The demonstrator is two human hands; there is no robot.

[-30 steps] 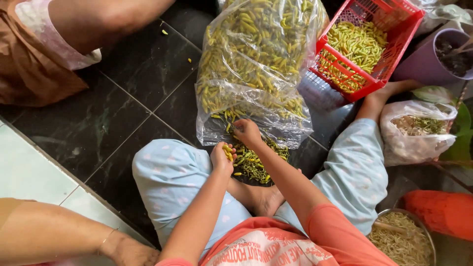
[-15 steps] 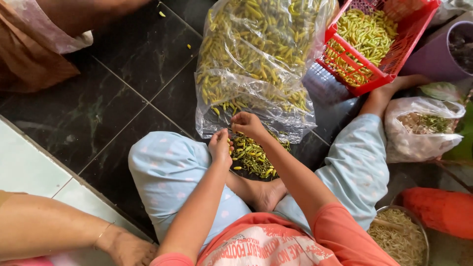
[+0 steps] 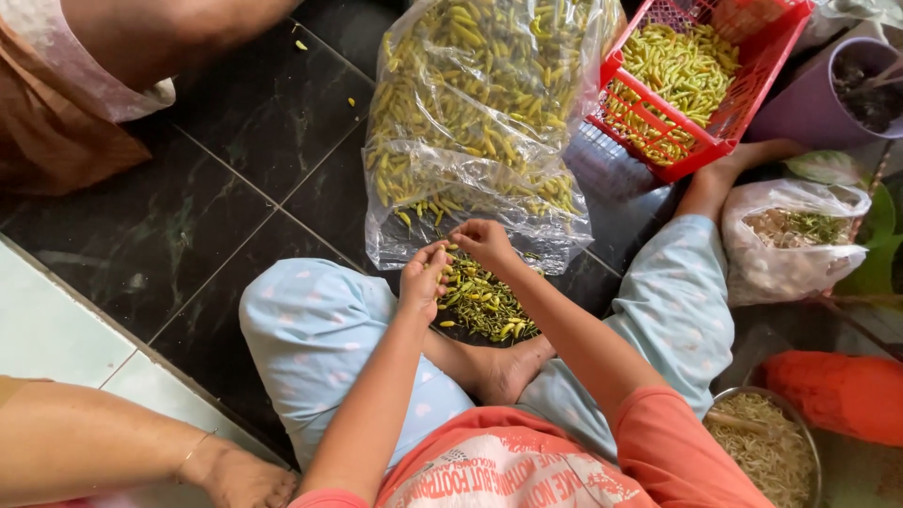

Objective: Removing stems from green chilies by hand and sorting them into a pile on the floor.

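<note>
Head view, left hand [image 3: 423, 280] cupped holding chillies [image 3: 440, 268], right hand [image 3: 484, 240] pinching one chilli, both above chilli pile [image 3: 484, 303] on floor [image 3: 226, 216], just beside clear bag [image 3: 470, 122].

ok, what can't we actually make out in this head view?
- Left hand: palm faces away, so whatever it holds is hidden.
- Right hand: fingertips pinch something too small to identify.
- Round metal bowl of pale shreds: cut off by the bottom edge.
- Purple plastic pot: cut off by the right edge, contents dark.
</note>
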